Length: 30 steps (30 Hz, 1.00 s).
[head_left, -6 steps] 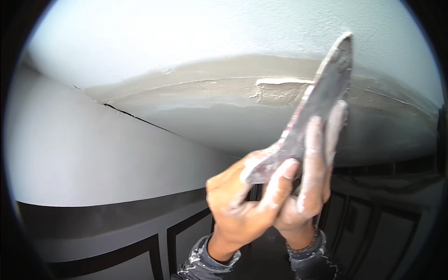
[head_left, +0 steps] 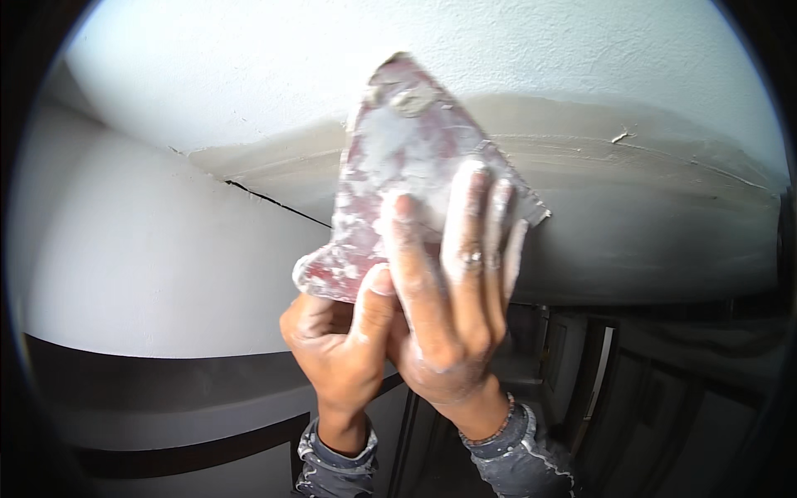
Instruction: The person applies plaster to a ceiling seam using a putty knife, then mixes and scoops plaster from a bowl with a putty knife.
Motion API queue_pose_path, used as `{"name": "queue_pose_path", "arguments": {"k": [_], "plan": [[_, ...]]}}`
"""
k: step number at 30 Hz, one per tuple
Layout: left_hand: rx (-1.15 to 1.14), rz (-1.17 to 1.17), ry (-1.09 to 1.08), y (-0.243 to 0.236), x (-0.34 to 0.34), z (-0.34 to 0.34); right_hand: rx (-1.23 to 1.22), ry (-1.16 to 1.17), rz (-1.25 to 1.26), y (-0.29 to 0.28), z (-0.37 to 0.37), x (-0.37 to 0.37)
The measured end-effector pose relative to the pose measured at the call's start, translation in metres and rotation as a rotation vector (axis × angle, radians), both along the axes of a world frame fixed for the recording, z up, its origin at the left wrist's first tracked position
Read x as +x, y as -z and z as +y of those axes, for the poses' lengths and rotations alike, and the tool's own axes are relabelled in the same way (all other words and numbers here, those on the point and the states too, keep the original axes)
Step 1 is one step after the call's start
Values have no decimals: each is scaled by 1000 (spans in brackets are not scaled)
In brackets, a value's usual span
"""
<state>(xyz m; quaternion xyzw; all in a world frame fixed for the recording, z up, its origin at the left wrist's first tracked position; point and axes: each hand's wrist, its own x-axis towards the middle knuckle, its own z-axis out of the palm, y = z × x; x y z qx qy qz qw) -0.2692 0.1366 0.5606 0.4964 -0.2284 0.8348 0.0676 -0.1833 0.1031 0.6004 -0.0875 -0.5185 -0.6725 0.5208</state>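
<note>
Both of my hands are raised on a flat, reddish putty spreader (head_left: 398, 153), smeared with pale filler. Its broad face shows, with a pointed top and a narrow lower-left end. My left hand (head_left: 336, 353) is closed on that narrow end, thumb in front. Against the blade's face lie the powdery fingers of my right hand (head_left: 457, 319); its thumb is hidden. Behind the spreader runs a band of greyish-beige filler (head_left: 573, 153) along the joint. A small lump of filler (head_left: 623, 136) sticks out of it, to the right of the blade.
A white textured surface (head_left: 606, 50) curves across the top. At the left is a smooth pale wall (head_left: 149, 257) with a dark crack (head_left: 278, 204) running towards the spreader. Dark panelling (head_left: 664, 390) stands below at the right, and a dark band (head_left: 149, 398) crosses the lower left.
The spreader has moved left with both hands and turned from nearly edge-on to show its broad face. The thick filler ridge by the blade no longer shows; a small lump stands farther right.
</note>
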Motion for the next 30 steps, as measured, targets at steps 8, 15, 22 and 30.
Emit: {"name": "queue_pose_path", "arguments": {"k": [8, 15, 22, 30], "plan": [[-84, 124, 340, 8, -54, 93, -131, 37, -71, 4, 53, -45], [-138, 207, 710, 57, 35, 60, -337, 420, -120, 41, 0, 26], [93, 293, 887, 17, 15, 91, 57, 507, -187, 3, 28, 2], [228, 424, 1085, -35, 50, 119, 300, 819, -154, -39, 26, 18]]}}
